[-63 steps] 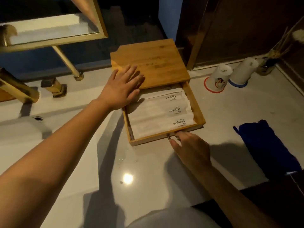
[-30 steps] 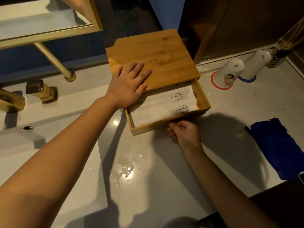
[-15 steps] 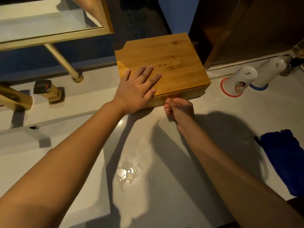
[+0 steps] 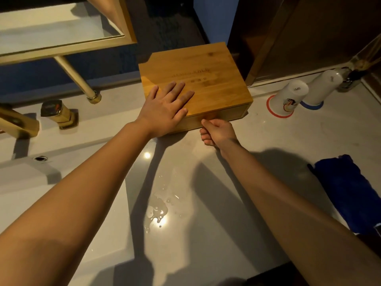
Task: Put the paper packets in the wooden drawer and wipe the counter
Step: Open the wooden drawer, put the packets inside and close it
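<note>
Drawer now fully pushed into the wooden box (image 4: 198, 79); 1 s ago it stood part-open w/ white paper packets showing, half a sec ago already closed. Packets no longer visible, inside the box presumably hidden. Left hand (image 4: 165, 110) lies flat on the box lid at its 7 o'clock corner, fingers straight and spread, same spot as before. Right hand (image 4: 218, 132) sits at the box's front face, 6 o'clock side, fingers curled narrow; a knob pinched there can't be told, too small.

Counts: 1 box, 2 upturned white cups (image 4: 288, 98) at 3 o'clock of box, touching each other, 1 blue cloth (image 4: 350, 190) at 4 o'clock, well apart from the hands, 1 water puddle (image 4: 158, 211) on the counter (image 4: 206, 234) at 6 o'clock, between the forearms. 1 gold faucet handle (image 4: 59, 113) at 9 o'clock, sink (image 4: 31, 182) beside it.
</note>
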The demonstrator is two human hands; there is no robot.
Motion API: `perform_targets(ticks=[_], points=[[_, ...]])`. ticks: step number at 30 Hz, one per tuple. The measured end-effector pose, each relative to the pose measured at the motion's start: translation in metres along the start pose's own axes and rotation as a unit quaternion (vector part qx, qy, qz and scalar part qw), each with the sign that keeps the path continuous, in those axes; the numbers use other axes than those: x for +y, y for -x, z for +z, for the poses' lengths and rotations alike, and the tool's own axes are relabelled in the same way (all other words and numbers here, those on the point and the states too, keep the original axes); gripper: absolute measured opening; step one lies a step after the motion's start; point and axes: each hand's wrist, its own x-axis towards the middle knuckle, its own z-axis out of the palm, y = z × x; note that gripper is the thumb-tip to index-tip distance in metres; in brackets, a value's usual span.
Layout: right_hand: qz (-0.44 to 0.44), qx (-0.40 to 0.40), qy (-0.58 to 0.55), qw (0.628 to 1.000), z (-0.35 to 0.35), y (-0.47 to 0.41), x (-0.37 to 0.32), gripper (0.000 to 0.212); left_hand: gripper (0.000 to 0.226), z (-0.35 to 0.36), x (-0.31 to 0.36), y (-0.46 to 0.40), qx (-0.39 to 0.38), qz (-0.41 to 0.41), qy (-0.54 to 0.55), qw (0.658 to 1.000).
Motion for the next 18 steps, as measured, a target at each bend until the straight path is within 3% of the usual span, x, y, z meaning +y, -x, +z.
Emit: perform_targets(ticks=[4,11,13,18], points=[[-0.021,-0.026,0.070,0.997,-0.024,0.023,-0.002,0.028,0.054,-0.016,0.017,0.005,-0.022,-0.054,0.056,0.997],[-0.107,-0.051,0.166,0.979,-0.091,0.071,0.013,0.018,0.041,-0.013,0.112,0.075,0.145,-0.184,0.154,0.960],[-0.164,-0.040,0.251,0.953,-0.118,0.084,0.027,0.020,0.039,0.004,0.146,0.097,0.156,-0.211,0.163,0.951],[-0.300,0.012,0.459,0.836,-0.208,0.099,0.073,0.030,0.044,0.051,0.233,0.137,0.157,-0.270,0.173,0.934]])
